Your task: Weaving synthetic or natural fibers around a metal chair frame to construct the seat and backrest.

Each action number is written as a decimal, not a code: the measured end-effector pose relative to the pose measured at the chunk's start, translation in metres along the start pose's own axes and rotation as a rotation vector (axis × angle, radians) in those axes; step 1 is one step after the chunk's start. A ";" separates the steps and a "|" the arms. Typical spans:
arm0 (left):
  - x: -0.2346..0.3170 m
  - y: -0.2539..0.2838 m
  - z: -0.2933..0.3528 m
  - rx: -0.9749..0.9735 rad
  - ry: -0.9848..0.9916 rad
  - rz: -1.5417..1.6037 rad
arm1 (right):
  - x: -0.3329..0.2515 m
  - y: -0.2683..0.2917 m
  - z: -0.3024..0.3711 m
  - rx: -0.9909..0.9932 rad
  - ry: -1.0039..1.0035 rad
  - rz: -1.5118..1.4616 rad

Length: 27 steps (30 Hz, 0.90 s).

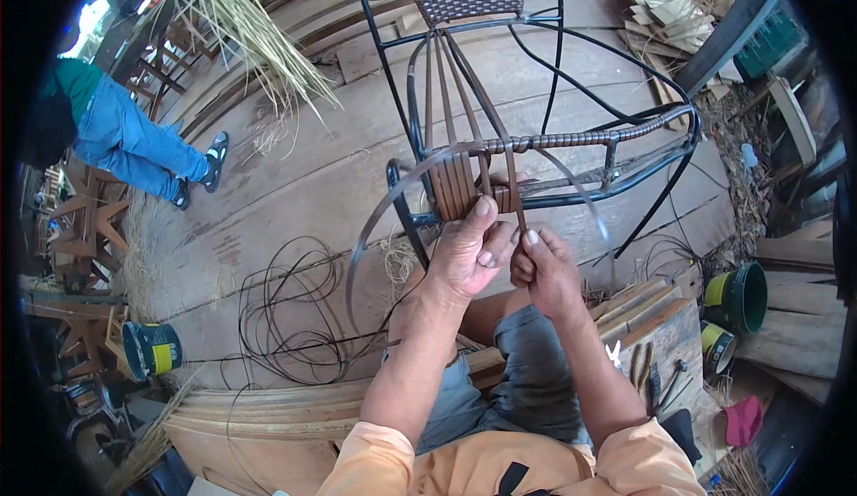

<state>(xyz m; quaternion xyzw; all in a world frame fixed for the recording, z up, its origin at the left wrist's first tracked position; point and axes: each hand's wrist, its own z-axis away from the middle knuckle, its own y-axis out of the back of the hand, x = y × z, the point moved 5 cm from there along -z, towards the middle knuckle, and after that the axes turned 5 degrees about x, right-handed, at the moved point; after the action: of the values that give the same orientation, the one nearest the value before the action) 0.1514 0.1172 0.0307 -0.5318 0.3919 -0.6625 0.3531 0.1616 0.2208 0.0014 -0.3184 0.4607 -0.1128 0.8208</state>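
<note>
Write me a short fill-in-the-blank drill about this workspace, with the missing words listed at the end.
1. The right hand pinches a flat, brown, plastic-looking strip between its ____ and fingers.
2. The left hand is close to brown strips wound on the black, tubular metal frame of a ____.
3. A loose tangle of thin, dark strands lies on the floor to the ____ of the person's legs.
4. The dark, round bucket near the left edge bears a ____ label.

Missing words: thumb; chair; left; yellow.

Soft daylight; glare upper left; fisheye-bent edges; loose brown strip [390,192] apparently motion-blurred.
</note>
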 end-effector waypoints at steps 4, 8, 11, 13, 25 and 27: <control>0.000 0.002 -0.001 0.099 -0.015 -0.059 | 0.018 0.012 -0.007 0.191 -0.085 -0.274; -0.003 0.001 0.004 0.012 0.005 -0.004 | 0.012 0.014 -0.052 0.372 0.403 0.432; -0.005 0.003 0.005 0.032 -0.042 -0.019 | 0.010 0.009 -0.077 0.217 0.483 0.643; -0.001 0.010 0.009 0.124 -0.076 -0.057 | 0.026 0.009 -0.096 0.215 0.572 0.703; -0.013 -0.013 0.028 0.328 -0.519 -1.383 | 0.042 0.038 -0.054 0.158 0.518 0.522; -0.017 0.004 0.020 0.306 -0.372 -1.013 | 0.031 0.008 -0.030 0.350 0.374 0.611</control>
<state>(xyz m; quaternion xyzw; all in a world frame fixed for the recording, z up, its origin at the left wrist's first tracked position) 0.1741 0.1274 0.0220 -0.7042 -0.0820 -0.6936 0.1273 0.1532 0.1991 -0.0360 0.0037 0.6494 0.0037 0.7604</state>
